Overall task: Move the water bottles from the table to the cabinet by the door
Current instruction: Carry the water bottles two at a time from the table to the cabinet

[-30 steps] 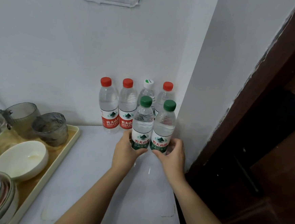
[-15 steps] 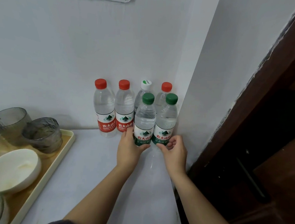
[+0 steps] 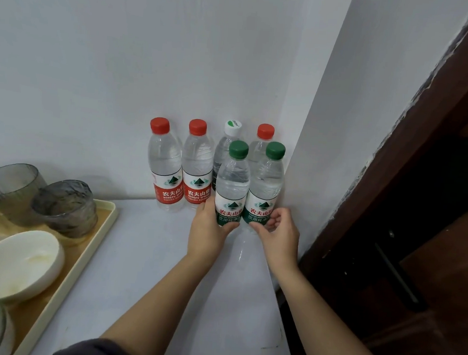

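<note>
Two green-capped water bottles stand side by side on the white cabinet top (image 3: 150, 268), just in front of a back row against the wall. My left hand (image 3: 209, 231) grips the left green-capped bottle (image 3: 232, 182) low on its label. My right hand (image 3: 278, 237) curls around the bottom of the right green-capped bottle (image 3: 265, 185), which stands close to the side wall. The back row holds two red-capped bottles (image 3: 166, 172) (image 3: 197, 171), a white-capped bottle (image 3: 231, 129) and a third red-capped bottle (image 3: 265, 132), both partly hidden.
A beige tray (image 3: 103, 223) at the left carries two grey glasses (image 3: 11, 187) (image 3: 65, 206) and a white bowl (image 3: 16, 264). A white side wall (image 3: 357, 131) bounds the corner. Right of it is a dark wooden door (image 3: 429, 276) with a handle (image 3: 396, 274).
Both hands have moved the two green-capped bottles back toward the wall, closer to the rear row. My right hand's fingers have slid lower on its bottle.
</note>
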Motion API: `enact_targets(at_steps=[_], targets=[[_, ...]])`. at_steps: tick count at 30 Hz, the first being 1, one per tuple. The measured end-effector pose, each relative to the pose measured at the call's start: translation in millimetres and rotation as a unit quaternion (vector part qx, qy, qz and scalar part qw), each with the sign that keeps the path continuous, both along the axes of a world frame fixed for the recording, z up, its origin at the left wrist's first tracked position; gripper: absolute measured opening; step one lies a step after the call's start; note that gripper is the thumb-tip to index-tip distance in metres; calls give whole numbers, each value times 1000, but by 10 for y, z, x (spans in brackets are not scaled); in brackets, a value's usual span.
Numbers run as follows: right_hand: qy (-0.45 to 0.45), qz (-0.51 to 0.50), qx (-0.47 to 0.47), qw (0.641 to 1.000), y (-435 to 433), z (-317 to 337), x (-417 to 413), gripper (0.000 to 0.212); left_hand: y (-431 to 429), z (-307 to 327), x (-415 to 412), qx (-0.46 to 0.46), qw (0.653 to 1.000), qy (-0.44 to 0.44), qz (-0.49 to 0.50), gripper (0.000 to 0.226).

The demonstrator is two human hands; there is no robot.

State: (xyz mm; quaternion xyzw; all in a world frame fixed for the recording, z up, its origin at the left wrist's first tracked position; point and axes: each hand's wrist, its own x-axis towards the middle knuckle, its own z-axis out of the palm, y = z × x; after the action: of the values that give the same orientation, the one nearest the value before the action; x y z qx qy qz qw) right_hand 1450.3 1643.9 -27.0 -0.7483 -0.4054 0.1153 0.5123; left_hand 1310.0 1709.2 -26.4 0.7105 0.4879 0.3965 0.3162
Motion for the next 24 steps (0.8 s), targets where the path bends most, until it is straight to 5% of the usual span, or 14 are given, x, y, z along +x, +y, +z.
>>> enact_targets(at_steps=[9,15,24], targets=[[-102,13,-142,985,-235,70,-43,51,-126,102,-120,-43,997,60,-3,90],[-256,107,-285,917,-660,137,-149,73,-693,110,-562,-37,940,334,53,88],[-324,373,-287,820,-1101,339,-778,73,-1968,-56,-1080,-60,903,394,162,82]])
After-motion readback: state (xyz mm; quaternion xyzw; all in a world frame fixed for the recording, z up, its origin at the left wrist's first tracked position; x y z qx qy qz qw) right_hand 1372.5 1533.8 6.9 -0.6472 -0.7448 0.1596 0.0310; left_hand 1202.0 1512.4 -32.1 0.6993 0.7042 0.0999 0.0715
